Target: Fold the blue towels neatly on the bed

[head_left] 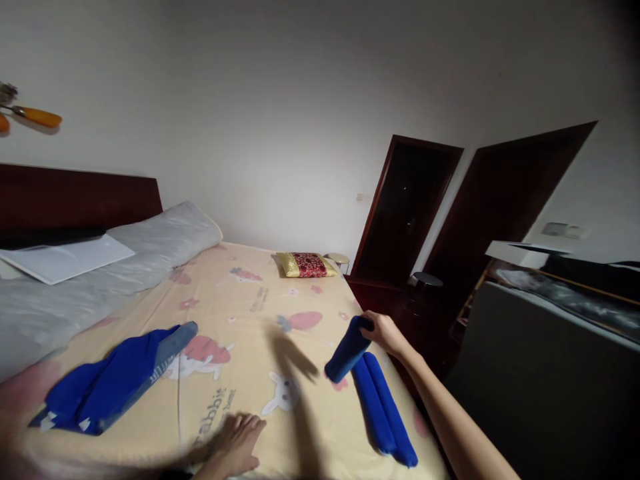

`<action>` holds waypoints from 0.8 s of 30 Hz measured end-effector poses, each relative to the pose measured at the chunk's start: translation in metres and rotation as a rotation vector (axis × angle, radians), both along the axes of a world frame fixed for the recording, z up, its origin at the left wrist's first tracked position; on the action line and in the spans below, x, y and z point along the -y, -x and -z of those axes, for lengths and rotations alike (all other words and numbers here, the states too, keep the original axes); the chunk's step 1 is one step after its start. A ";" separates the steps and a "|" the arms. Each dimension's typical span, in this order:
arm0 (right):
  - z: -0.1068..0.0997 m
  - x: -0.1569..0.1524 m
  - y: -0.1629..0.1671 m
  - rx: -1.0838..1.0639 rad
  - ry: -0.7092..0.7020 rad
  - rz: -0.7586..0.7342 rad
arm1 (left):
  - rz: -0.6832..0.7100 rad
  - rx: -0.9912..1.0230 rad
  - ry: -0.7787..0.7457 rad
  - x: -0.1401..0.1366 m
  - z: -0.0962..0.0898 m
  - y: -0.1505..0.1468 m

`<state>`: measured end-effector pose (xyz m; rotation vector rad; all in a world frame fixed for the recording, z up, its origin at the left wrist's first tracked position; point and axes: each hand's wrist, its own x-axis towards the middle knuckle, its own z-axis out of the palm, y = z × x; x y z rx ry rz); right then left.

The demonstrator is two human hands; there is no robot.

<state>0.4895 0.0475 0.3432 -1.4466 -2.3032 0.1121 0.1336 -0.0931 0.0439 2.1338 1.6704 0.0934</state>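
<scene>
At the right edge of the bed (250, 363), the right hand (377, 331) grips one end of a blue roll (346, 352); the roll is tilted, its other end pointing down toward the bed. Whether that lower end touches the bed cannot be told. Two long blue rolls (383, 410) lie side by side along the bed's right edge, near the held roll. At the near end of the bed, the left hand (237, 445) is empty, palm down, fingers loosely spread. A blue-and-grey fabric item (113, 383) lies on the bed's left part. A gold-and-red pillow (306, 264) rests at the bed's far end.
</scene>
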 end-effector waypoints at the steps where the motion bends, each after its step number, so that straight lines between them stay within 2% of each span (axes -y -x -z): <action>1: 0.001 -0.004 -0.010 0.006 -0.045 0.043 | 0.004 -0.008 -0.008 0.001 0.000 0.000; 4: 0.019 -0.007 -0.040 0.040 -0.156 0.151 | 0.012 -0.018 -0.038 0.003 -0.002 -0.001; 6: 0.050 0.000 -0.060 0.080 -0.179 0.193 | 0.019 -0.025 -0.048 0.005 -0.004 -0.002; 8: 0.096 0.012 -0.078 0.130 -0.163 0.206 | 0.027 -0.030 -0.045 0.006 -0.005 -0.003; 10: 0.154 0.027 -0.095 0.193 -0.114 0.213 | 0.029 -0.029 -0.032 0.005 -0.003 -0.004; 12: 0.213 0.041 -0.108 0.419 0.010 0.192 | 0.025 -0.025 -0.024 0.005 -0.001 -0.003; 13: 0.238 0.047 -0.112 0.457 0.064 0.183 | 0.026 -0.022 -0.023 0.004 0.000 -0.003; 15: 0.276 0.056 -0.118 0.493 0.125 0.171 | 0.037 -0.020 -0.025 0.005 0.000 -0.003; 16: 0.287 0.058 -0.119 0.497 0.142 0.171 | 0.041 -0.023 -0.024 0.005 -0.001 -0.003; 18: 0.295 0.059 -0.120 0.475 0.171 0.196 | 0.041 -0.039 -0.022 0.006 -0.003 -0.003; 24: 0.282 0.039 -0.126 0.293 0.254 0.375 | 0.034 -0.081 -0.027 0.008 -0.009 -0.006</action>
